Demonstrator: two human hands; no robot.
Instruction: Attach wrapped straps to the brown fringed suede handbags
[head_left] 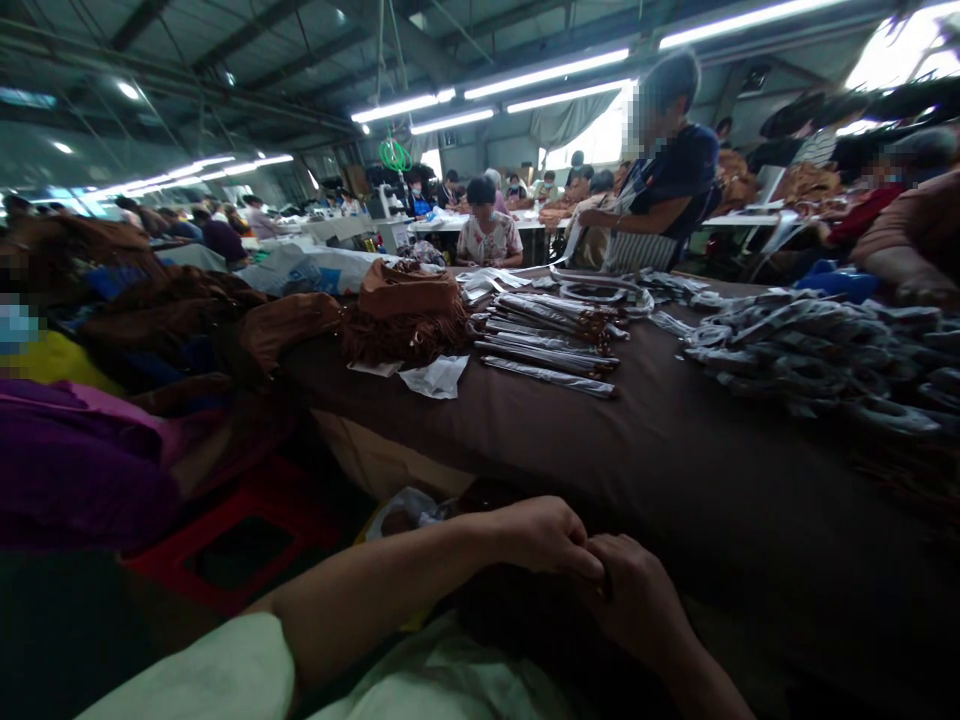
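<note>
My left hand [546, 535] and my right hand [636, 590] meet above my lap, in front of the table edge. Both are closed, with fingers pressed together and knuckles touching. Whatever is pinched between them is hidden by the fingers and the dim light. Below them lies a dark, soft-looking mass [517, 612], too dark to make out. On the table [675, 430] beyond, several flat strips wrapped in pale paper [551, 335] lie stacked side by side. Left of these sits a brown fringed bag [409, 300], with a scrap of white paper [437, 377] in front.
A large heap of grey wrapped loops [817, 345] covers the table's right side. At left are a red stool [225, 535], a person in a purple sleeve [82, 460] and piled brown pieces [172, 310]. A person in dark blue [667, 170] stands across the table.
</note>
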